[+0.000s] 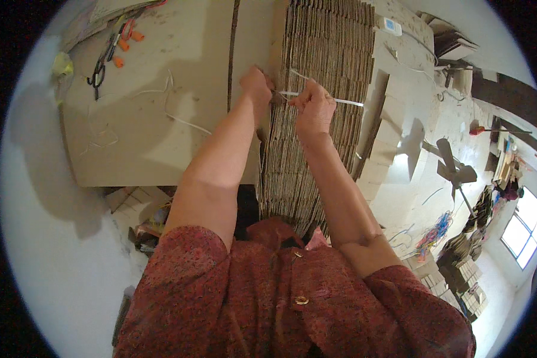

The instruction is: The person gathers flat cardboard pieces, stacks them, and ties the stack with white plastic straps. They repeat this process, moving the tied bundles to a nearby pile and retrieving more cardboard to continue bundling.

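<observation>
Pinching the white strap (316,97) tight in my left hand (258,83) and right hand (314,107); an uneven pull might topple the cardboard stack (316,149).

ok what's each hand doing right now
left hand: closed on the white strap over the cardboard stack
right hand: closed on the same strap

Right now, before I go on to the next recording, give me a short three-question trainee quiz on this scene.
1. True or false: both hands grip the white strap over the stack of flat cardboard sheets.
2. What lies near the far left corner of the big cardboard sheet? A) black scissors B) hammer C) tape roll
3. Which hand is closer to the strap's loose end?

Key: 1 true. 2 A, the scissors. 3 the right hand; the left hand pinches the other end.
</observation>
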Available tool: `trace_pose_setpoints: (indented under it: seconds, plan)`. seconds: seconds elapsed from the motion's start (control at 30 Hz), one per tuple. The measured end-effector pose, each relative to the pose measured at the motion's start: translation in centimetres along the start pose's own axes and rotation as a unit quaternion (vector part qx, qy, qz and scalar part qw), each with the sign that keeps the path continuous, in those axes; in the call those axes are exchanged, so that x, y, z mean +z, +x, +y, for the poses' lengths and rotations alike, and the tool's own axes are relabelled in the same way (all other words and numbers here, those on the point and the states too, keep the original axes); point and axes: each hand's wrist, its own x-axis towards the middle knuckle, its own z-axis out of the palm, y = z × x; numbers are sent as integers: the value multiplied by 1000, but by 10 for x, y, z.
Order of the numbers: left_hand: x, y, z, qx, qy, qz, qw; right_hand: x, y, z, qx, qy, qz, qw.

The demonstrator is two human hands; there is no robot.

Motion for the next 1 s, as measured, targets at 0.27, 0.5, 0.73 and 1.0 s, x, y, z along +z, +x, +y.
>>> trace_pose_setpoints:
  seconds: [0.27, 0.5, 0.73, 1.0]
  plan:
    - [-39, 7, -10, 116, 150, -172, 967, 46, 5, 53, -126, -173, -178, 960]
    - [-14, -25, 5, 200, 237, -335, 890, -8, 29, 39, -377, -609, -51, 696]
    - [-5, -10, 3, 3, 88, -130, 988, -9, 11, -5, 67, 113, 69, 989]
    - [-41, -30, 13, 321, 474, -335, 749, 15, 61, 22, -221, -262, -133, 930]
